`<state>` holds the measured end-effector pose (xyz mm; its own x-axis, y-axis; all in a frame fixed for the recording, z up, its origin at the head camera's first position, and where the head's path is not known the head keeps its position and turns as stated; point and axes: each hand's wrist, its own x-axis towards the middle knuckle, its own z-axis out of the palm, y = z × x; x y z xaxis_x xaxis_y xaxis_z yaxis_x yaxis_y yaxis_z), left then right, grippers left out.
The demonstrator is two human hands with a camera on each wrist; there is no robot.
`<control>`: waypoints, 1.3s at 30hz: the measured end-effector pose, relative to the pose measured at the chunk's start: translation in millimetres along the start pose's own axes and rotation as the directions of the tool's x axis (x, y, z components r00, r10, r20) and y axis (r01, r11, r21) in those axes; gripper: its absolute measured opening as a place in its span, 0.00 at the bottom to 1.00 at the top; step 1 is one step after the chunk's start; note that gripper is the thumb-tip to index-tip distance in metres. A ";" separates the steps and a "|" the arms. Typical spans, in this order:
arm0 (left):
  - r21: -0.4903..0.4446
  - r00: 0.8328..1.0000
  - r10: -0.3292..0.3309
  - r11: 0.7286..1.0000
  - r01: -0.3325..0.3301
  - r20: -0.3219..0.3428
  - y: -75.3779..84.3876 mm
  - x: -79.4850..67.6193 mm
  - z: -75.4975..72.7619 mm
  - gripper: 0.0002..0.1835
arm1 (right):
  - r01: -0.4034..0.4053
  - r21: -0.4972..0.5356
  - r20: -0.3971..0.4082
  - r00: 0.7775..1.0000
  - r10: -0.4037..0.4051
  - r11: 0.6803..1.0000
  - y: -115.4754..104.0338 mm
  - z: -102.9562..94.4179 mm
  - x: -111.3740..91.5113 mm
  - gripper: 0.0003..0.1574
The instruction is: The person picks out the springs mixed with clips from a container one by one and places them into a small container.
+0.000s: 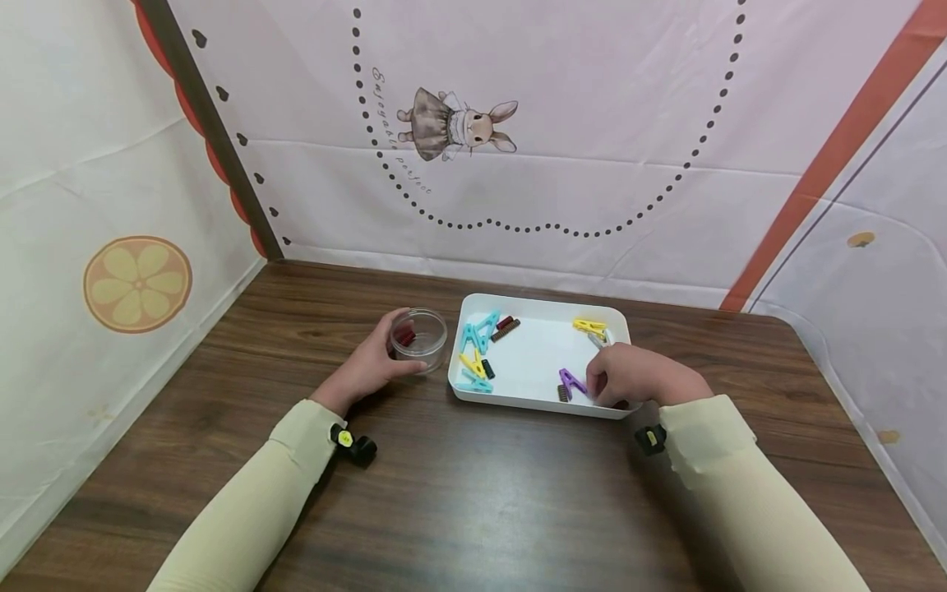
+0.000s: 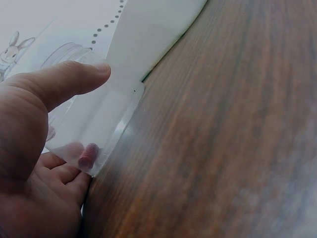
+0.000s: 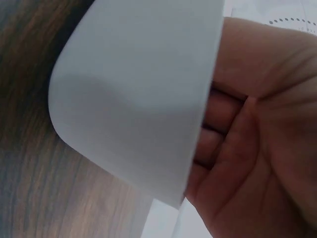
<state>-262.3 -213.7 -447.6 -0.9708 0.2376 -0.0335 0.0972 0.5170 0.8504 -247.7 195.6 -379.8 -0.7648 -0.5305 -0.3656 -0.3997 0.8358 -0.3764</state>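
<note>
My left hand grips a clear round plastic jar, fingers and thumb around its side. In the left wrist view, a small dark-red ribbed piece lies at the jar's bottom. My right hand reaches into the right front corner of a white tray with its fingers curled downward. The tray wall hides those fingertips in the right wrist view, so what they touch cannot be seen. Beside them lie a purple clothespin and a brown ribbed piece.
Light-blue clothespins, a yellow clothespin, a black piece and a brown ribbed piece lie in the tray's left part. More yellow clothespins are at its back right. A cloth wall rises behind the wooden table.
</note>
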 end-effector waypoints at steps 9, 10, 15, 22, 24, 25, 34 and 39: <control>0.005 1.000 -0.001 1.000 0.001 0.000 0.4 -0.3 -0.4 0.54 | -0.009 -0.031 0.028 1.000 0.010 0.999 -2.8 1.2 2.0 0.13; 0.006 1.000 -0.002 1.000 0.002 0.000 0.2 -0.3 -0.4 0.54 | -0.013 -0.030 0.034 0.999 0.014 0.999 -3.0 1.2 2.7 0.13; 0.012 1.000 -0.003 1.000 0.003 0.001 -0.5 -0.2 -0.2 0.54 | -0.043 -0.022 0.075 0.996 0.045 0.999 -4.1 0.4 5.4 0.13; 0.010 1.000 -0.004 1.000 0.004 0.005 -2.0 0.4 -0.7 0.55 | -0.059 -0.002 0.108 0.992 0.058 0.998 -5.5 -2.6 5.5 0.13; 0.006 1.000 -0.004 1.000 0.004 0.005 -1.5 0.5 -0.7 0.54 | -0.065 0.012 0.119 0.991 0.063 0.998 -6.0 -3.4 5.4 0.13; 0.004 1.000 -0.003 1.000 0.003 0.006 -1.3 0.4 -0.6 0.54 | -0.065 0.018 0.126 0.990 0.062 0.998 -6.5 -3.9 5.3 0.13; -0.003 1.000 -0.006 1.000 0.006 0.003 -1.5 -0.4 -0.1 0.54 | -0.056 -0.029 0.181 0.982 0.060 0.998 -14.7 -8.5 3.1 0.18; -0.001 1.000 -0.003 1.000 0.003 0.001 -1.2 -0.2 -0.1 0.55 | -0.071 -0.106 0.199 0.976 0.091 0.992 -20.5 -9.8 -0.2 0.22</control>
<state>-262.2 -214.5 -448.6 -0.9709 0.2368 -0.0362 0.0942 0.5166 0.8510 -244.3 180.0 -363.6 -0.6819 -0.4698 -0.5606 -0.3957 0.8816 -0.2574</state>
